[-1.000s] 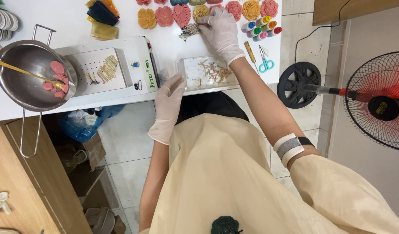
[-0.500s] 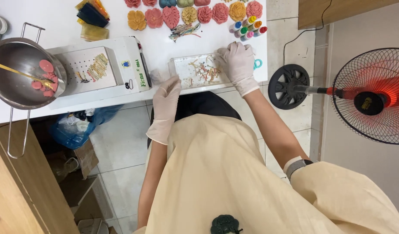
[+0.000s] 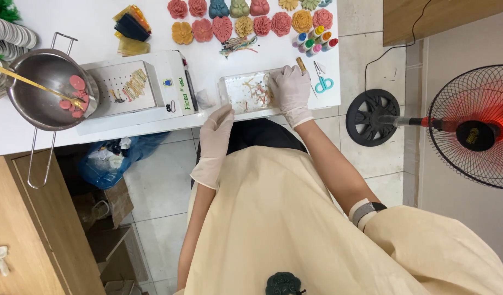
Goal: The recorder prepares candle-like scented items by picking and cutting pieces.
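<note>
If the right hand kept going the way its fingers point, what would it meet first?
The right hand lies on the clear tray, fingers pointing toward the table's far side. Straight ahead, it would probably first meet the bundle of coloured sticks, then the flower-shaped pieces; depth is unclear.

Bright, even daylight, soft faint shadows, sharp focus throughout, slight wide-angle stretch toward the edges

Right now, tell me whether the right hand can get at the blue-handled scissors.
Probably yes. The right hand rests on the clear tray, and the scissors lie just beside it on the white table with nothing between.
</note>
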